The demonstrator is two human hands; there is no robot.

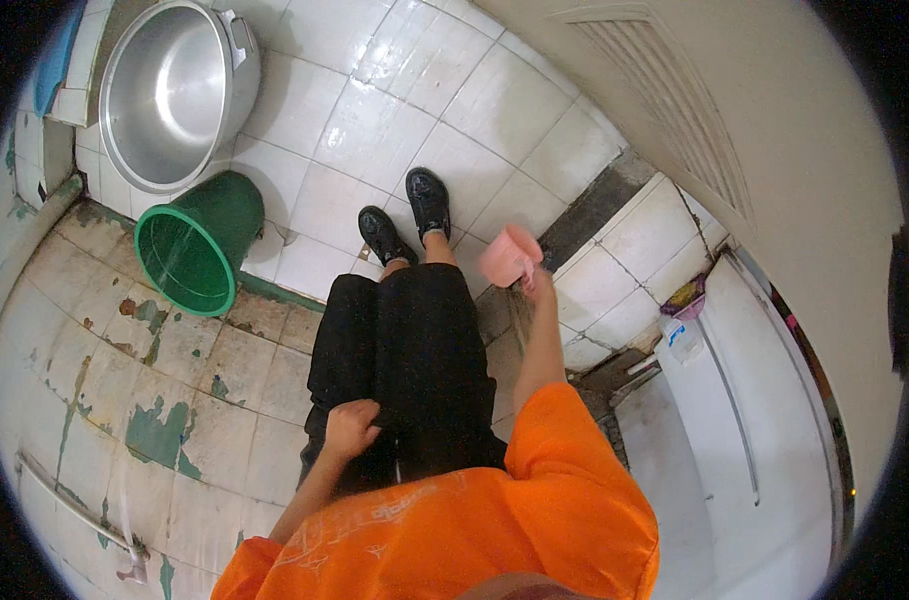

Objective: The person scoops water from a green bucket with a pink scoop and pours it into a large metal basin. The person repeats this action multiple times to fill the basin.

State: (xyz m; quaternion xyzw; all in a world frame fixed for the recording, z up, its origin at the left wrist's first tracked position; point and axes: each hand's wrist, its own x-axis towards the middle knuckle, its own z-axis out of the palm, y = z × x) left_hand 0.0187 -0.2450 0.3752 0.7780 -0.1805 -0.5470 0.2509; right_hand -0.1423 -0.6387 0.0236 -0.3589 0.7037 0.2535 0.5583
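Observation:
My right hand (538,284) is closed on the handle of a pink plastic water dipper (509,256), held out to the right of my black shoes over the step in the floor. My left hand (352,430) is curled closed against the left thigh of my black trousers (400,350). Whether its fingers grip the cloth I cannot tell. A tall green plastic bucket (245,215) is to the left of my shoes, its mouth showing. Thin pale streaks show inside it. Behind the bucket sits a large silver metal pot (237,95) with a side handle.
White floor tiles (360,130) look wet and shiny ahead of me. At left is a stained tiled surface with peeling green patches (160,430) and a pipe with a tap (133,565). A dark gap (600,205) runs along the right, near a white door-like panel (740,400).

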